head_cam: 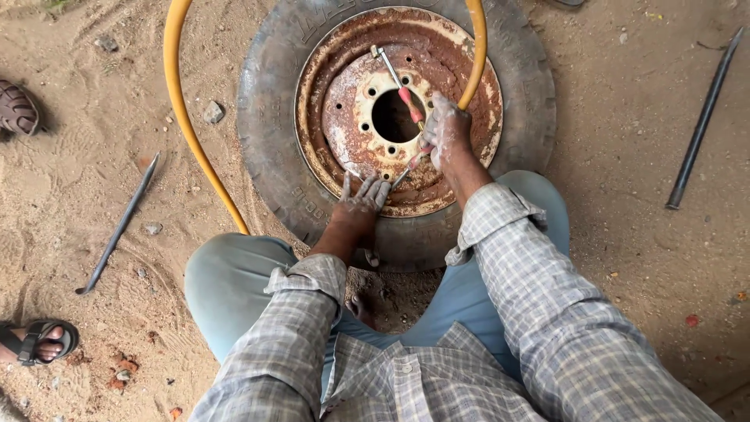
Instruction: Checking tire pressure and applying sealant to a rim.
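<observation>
The rusty wheel rim lies flat inside its tyre on the sandy ground. Right hand, fingers closed around a red-handled tool, works at 4 o'clock. Left hand, fingers spread, presses at 6 o'clock. A yellow hose arcs past at 9 o'clock.

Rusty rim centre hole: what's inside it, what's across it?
Inside the centre hole only darkness shows; whatever lies below cannot be seen. Across it lies a metal tool with a red grip, held by the right hand. The left hand rests on the rusty rim.
</observation>
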